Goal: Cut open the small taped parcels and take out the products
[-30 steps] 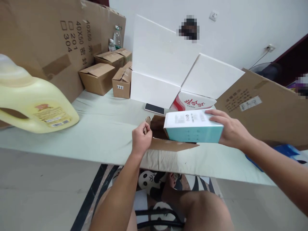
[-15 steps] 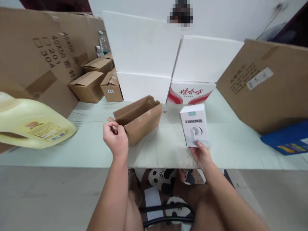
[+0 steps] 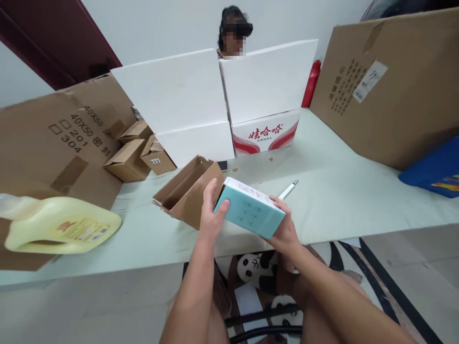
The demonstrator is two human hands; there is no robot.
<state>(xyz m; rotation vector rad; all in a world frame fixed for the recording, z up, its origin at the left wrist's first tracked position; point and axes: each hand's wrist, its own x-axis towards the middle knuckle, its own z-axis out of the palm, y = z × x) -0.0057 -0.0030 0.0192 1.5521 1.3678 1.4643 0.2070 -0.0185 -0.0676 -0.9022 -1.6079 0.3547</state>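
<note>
A white and turquoise product box (image 3: 250, 210) is held tilted above the table's near side, its turquoise face toward me. My left hand (image 3: 212, 210) grips its left end, with the thumb on the turquoise face. At the right end, my right hand (image 3: 285, 227) is wrapped round the box; part of its fingers is hidden behind it. Just left of and behind the box stands an open brown carton (image 3: 193, 193), its top opening facing up. Beyond my right hand lies a slim utility knife (image 3: 288, 189).
A yellow jug (image 3: 64, 224) lies on the left. Small closed cartons (image 3: 129, 160) and white panels (image 3: 179, 91) line the back, with a person (image 3: 234, 33) behind them. A large cardboard sheet (image 3: 383, 91) and a blue container (image 3: 433, 167) are at right. A phone (image 3: 223, 166) lies near the panels.
My left hand has left the open carton and taken hold of the product box. The box has moved left and turned from its white printed face to its turquoise side. The view has shifted.
</note>
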